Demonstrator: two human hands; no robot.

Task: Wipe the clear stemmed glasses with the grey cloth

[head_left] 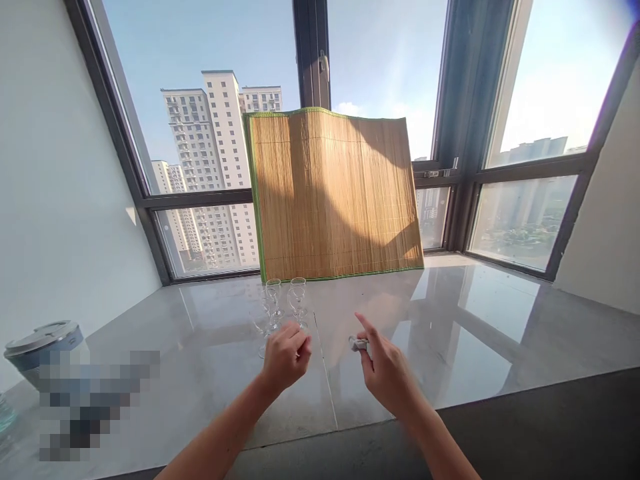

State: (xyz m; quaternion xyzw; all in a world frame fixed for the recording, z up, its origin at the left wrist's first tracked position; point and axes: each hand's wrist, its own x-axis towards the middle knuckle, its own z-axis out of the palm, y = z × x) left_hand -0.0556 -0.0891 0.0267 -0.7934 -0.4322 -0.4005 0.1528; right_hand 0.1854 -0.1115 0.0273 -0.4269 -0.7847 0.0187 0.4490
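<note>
Several small clear stemmed glasses (298, 288) stand on the glossy grey sill, just beyond my left hand (287, 355). That hand is closed, with its fingers curled under and its knuckles overlapping the nearest glasses; what it holds, if anything, is hidden. To the right, my right hand (387, 363) pinches a small crumpled whitish piece (358, 343) between thumb and fingers, while the index finger points forward. The piece's material is too small to tell. Both hands are above the sill, apart from each other.
A bamboo mat (335, 200) with green edging leans upright against the window behind the glasses. At the left stands a lidded cup (47, 343), beside a blurred-out patch. The grey sill (390, 303) ends at a front edge below my wrists.
</note>
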